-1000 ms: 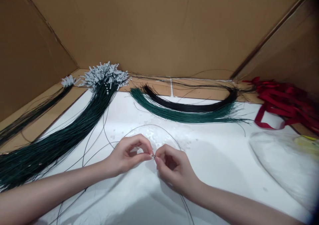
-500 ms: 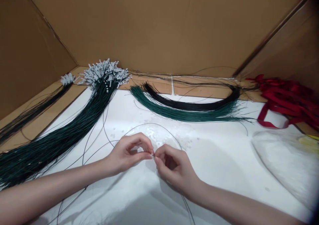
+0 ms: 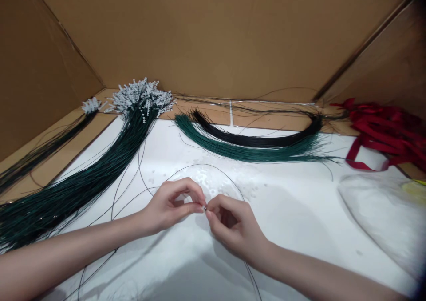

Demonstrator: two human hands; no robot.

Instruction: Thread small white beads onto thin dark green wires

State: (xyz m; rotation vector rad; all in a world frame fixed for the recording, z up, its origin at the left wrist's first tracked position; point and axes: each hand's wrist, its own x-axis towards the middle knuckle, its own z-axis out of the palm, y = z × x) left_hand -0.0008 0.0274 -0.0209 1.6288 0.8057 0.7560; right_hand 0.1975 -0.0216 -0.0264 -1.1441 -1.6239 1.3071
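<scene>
Head view, seen from where I stand.

Item: left hand (image 3: pixel 163 212), thumb and forefinger pinched on a small white piece (image 3: pixel 204 208), over the middle of the tabletop (image 3: pixel 296 230). Presumably a fingertip hold because the piece is so tiny; its exact form is hard to make out.

Item: right hand (image 3: pixel 241 230), pinched shut, fingertips touching or just beside the left's, apparently on the dark wire (image 3: pixel 201 164) at the piece. Meeting tip to tip likely steadies both.

Item: the wire's loose length, arcing beyond the hands and trailing to the near edge, perhaps left slack so the fingers can turn freely.

Item: large green bundle (image 3: pixel 109 163), lying across the left edge, its white tips (image 3: pixel 141 97) together past the far left corner, probably to spare them crushing.

Item: smaller bundle (image 3: pixel 66 134), outside the left edge.

Item: black bundle (image 3: pixel 253 140) and green bundle (image 3: pixel 246 153), curved side by side along the far edge, seemingly sorted by colour.

Item: red ribbon (image 3: pixel 382 128), heaped at the far right corner.

Item: clear plastic bag (image 3: pixel 382 216), by the right edge.
</scene>
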